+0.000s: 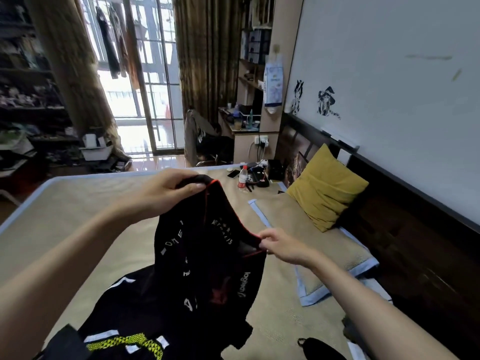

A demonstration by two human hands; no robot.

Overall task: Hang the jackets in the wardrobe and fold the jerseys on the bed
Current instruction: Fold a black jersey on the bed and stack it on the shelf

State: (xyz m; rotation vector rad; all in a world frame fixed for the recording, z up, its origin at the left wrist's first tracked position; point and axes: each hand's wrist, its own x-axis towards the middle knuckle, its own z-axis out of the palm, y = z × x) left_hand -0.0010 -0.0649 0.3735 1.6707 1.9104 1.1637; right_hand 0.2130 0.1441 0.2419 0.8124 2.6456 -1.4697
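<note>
a: which step is this?

b: i think the folding part. the wide bed with the woven straw mat (85,203) is in front of me, and over it i hold up the black jersey with red trim and white letters (205,255). its lower part rests on a heap of other dark clothes with white and yellow-green stripes (124,339) on the mat.

a: how is your grip?

b: my left hand (168,188) is curled around the top edge, thumb over the cloth. my right hand (283,245) pinches the red-edged opening lower down, fingers closed on it.

a: next move?

b: probably to find both shoulders, stretch the jersey flat and lay it on a bare part of the mat.

a: any containers?

b: a small plastic bottle with red label (242,178) stands near the yellow pillow (324,188); i cannot tell how full it is.
</note>
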